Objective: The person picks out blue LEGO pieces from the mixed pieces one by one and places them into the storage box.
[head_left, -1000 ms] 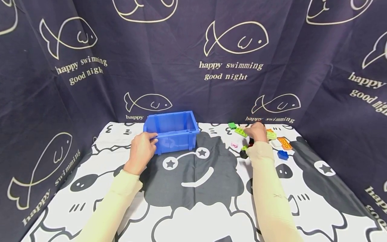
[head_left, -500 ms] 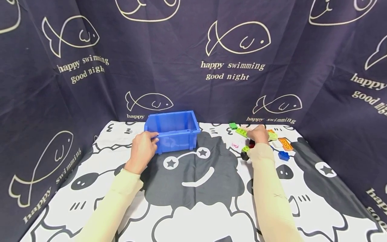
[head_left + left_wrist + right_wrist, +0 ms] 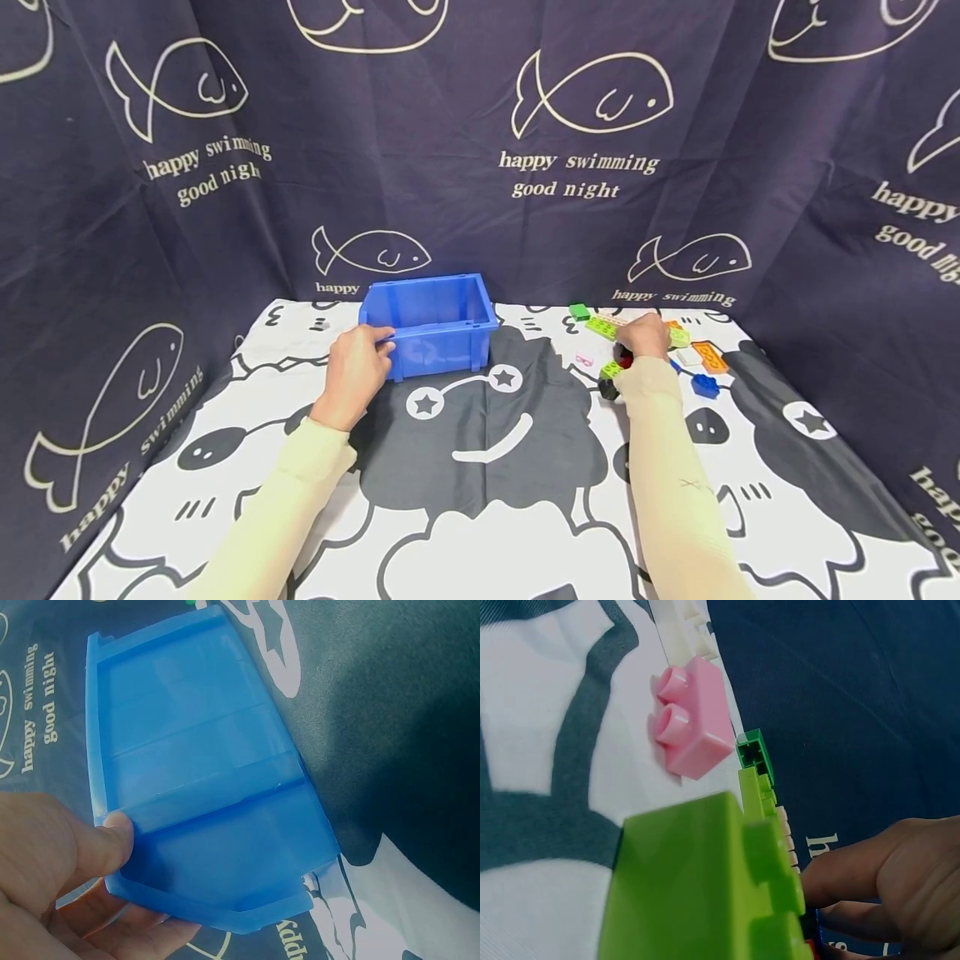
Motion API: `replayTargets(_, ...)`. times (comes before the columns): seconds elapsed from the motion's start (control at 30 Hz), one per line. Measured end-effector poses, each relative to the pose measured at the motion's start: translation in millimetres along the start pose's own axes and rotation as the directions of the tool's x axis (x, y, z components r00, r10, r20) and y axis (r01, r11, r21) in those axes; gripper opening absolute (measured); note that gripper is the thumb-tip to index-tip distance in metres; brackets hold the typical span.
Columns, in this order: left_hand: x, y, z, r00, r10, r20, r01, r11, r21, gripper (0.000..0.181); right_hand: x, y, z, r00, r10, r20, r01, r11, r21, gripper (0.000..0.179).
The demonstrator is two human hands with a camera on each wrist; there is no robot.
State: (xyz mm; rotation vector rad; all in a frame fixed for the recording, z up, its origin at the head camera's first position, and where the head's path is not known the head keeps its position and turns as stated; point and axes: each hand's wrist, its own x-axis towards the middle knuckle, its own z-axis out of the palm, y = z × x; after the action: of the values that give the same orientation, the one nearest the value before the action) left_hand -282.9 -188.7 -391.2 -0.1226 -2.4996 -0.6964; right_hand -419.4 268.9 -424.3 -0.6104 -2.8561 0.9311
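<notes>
My left hand (image 3: 352,375) grips the near left edge of a blue plastic bin (image 3: 438,350). In the left wrist view the thumb of that left hand (image 3: 45,877) presses on the bin's wall (image 3: 187,735), fingers behind it. Over at the right, my right hand (image 3: 645,335) reaches down among toy building bricks, fingers bent. Close beside it lie a red brick (image 3: 626,360), a lime green brick (image 3: 610,369) and a black brick (image 3: 608,388). The fingertips are hidden in both views, so whether they hold a brick is unclear.
A pink brick (image 3: 697,720) and a dark green brick (image 3: 754,754) lie left of the right hand. Beyond sits a long lime brick (image 3: 602,326). An orange brick (image 3: 709,357) and a blue brick (image 3: 705,385) lie rightward. A dark curtain (image 3: 450,167) hangs behind the table.
My right hand has drawn slightly nearer to me and lower among the bricks. The left hand keeps its grip on the bin, and the head view has shifted a little.
</notes>
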Motion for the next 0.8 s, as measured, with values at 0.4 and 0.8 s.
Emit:
replayTargets(0.4, 0.6, -0.3, 0.7, 1.0, 0.009, -0.003, -0.009, 1.0, 0.005, 0.024, -7.1, -3.7, -9.0, 0.998, -0.041, -0.051, 0.043, 0.998, 0.055, 0.03)
replayTargets(0.8, 0.4, -0.3, 1.0, 1.0, 0.006, -0.006, -0.006, 1.0, 0.016, 0.024, -14.0, -30.3, -29.9, 0.985, -0.118, -0.128, 0.138, 0.977, 0.16, 0.041)
